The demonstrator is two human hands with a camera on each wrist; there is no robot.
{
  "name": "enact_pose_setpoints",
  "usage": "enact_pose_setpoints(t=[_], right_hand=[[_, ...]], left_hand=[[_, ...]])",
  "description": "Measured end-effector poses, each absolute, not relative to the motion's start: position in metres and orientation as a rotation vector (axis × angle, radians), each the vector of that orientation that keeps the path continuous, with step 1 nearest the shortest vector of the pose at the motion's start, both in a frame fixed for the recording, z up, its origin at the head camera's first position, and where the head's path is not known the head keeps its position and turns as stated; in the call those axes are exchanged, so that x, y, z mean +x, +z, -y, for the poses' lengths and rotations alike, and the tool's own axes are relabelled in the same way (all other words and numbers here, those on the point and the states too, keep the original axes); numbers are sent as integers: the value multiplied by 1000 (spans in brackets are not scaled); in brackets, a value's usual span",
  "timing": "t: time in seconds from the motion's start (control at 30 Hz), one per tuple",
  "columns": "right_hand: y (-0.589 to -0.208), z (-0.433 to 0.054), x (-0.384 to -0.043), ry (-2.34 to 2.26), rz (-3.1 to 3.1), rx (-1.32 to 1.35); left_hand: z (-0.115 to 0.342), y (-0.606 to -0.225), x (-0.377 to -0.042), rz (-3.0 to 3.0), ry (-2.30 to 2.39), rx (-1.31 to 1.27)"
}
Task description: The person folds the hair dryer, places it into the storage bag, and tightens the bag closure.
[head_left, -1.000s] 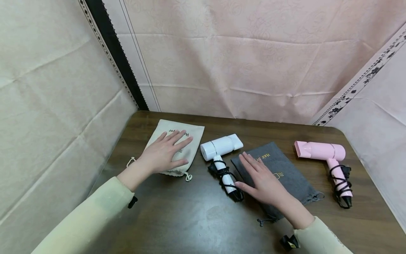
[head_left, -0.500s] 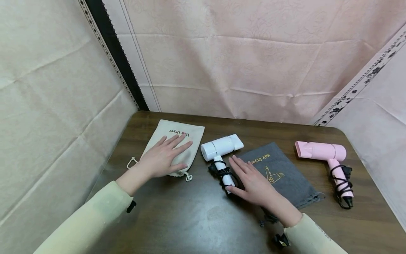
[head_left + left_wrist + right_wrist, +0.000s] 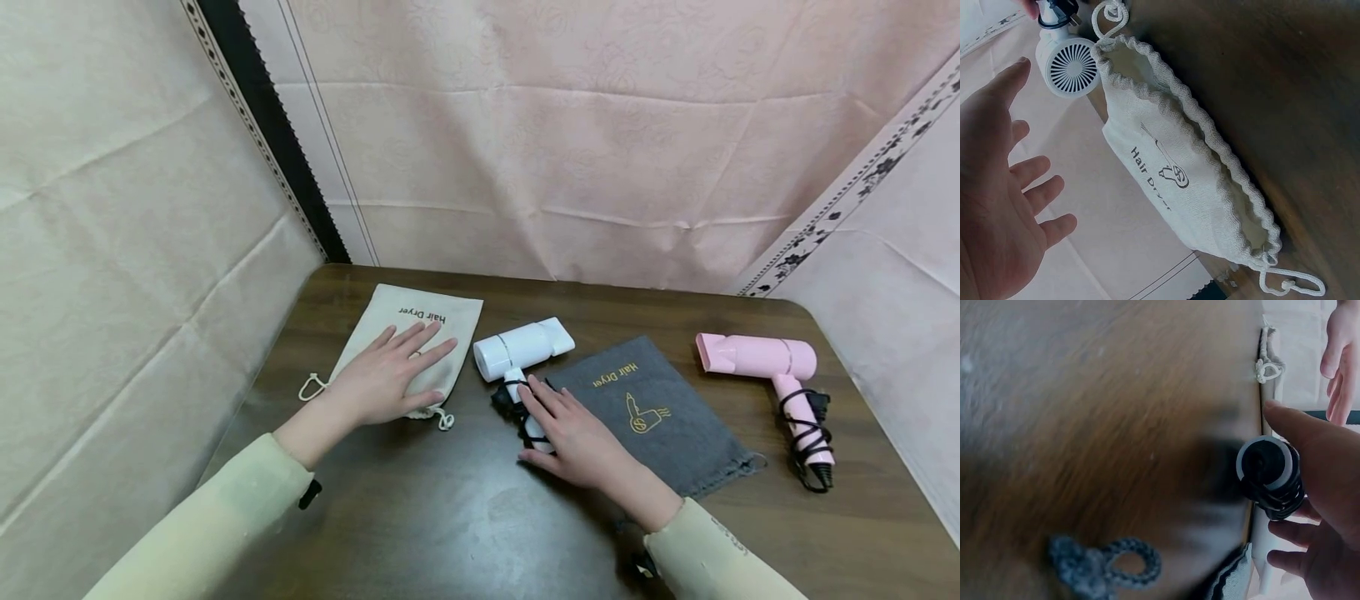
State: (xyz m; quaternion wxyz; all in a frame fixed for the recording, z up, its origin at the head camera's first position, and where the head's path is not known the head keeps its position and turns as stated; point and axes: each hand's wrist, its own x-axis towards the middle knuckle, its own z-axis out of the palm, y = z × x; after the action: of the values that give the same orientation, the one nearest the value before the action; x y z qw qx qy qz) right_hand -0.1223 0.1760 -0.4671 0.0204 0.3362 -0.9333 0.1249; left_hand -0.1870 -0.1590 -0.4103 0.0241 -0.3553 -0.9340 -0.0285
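My left hand [image 3: 390, 375] hovers with spread fingers over a white drawstring pouch [image 3: 459, 318] lettered "Hair Dryer". The left wrist view shows its gathered mouth partly open, with the palm apart from the cloth. Over the handle of a white hair dryer [image 3: 517, 348] lies my right hand [image 3: 573, 440], fingers fairly straight. In the right wrist view, the cord-wrapped handle end [image 3: 1266, 465] sits between thumb and fingers, without a clear grip around it. Contact there cannot be made out. Partly under the right hand and forearm lies a dark grey pouch [image 3: 667, 425] with gold print.
A pink hair dryer [image 3: 757, 357] with a black cord wound round its handle lies at the right of the brown wooden table [image 3: 435, 517]. Pale cloth [image 3: 570, 150] hangs behind the table and along both sides.
The right hand has moved left from the grey pouch to over the white hair dryer's handle, uncovering the gold print. The left hand has shifted slightly towards the person. Dryers and pouches stay put.
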Motion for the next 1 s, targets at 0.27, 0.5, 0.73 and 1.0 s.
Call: enact_pose_setpoints(t=[0.27,0.5,0.73,1.0], right_hand=[[-466,-176,-120,389,2897,1077],[-461,-188,-114,368,2900,1181],[-458,-204,-109,346,2889,1334],[-454,-216,-107,342,2866,1458]], left_hand=[[160,-412,-184,2875,-103,-1100],[163,-412,-182,2848,-100,-1114],[166,-412,-178,2843,-122,-1146],[167,-410,-174,2837,-128,-1237]])
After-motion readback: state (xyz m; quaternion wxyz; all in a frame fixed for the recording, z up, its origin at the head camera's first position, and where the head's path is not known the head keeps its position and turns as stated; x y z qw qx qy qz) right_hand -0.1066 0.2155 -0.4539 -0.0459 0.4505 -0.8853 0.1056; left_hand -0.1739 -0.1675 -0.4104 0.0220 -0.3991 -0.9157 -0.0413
